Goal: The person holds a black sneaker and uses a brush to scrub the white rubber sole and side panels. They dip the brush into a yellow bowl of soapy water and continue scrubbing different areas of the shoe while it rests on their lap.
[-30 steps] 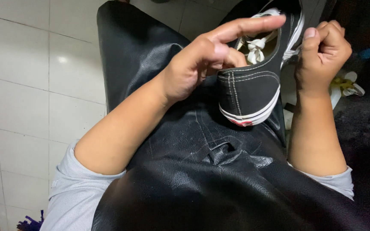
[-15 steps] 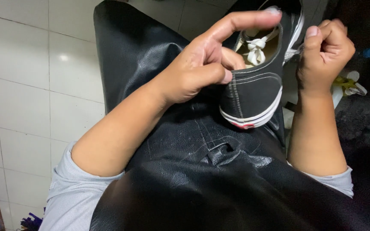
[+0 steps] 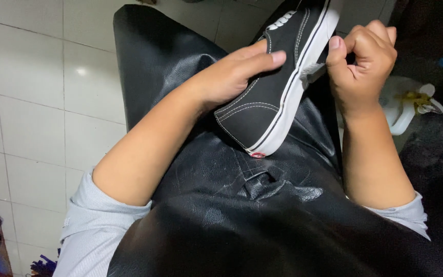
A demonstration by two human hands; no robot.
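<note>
A black canvas sneaker (image 3: 273, 97) with a white rubber sole and white laces lies tipped on its side over the person's lap, on a black leather-like apron (image 3: 221, 205). Its long axis runs diagonally: the heel sits low near the middle of the lap, the toe end rises toward the upper right and away from the body, with the white sole edge turned to the right.

The left hand (image 3: 232, 77) lies flat against the dark canvas side, fingers stretched along it, steadying the shoe. The right hand (image 3: 362, 59) is clenched just beside the sole's edge, pinching a small pale thing at the rubber rim; what it is cannot be told.

To the right, beyond the right forearm, a white plastic container (image 3: 403, 110) stands on a dark surface with something yellowish at its top; its contents are hidden. White floor tiles (image 3: 32, 102) spread to the left. Light striped sleeves (image 3: 93, 231) cover the upper arms.
</note>
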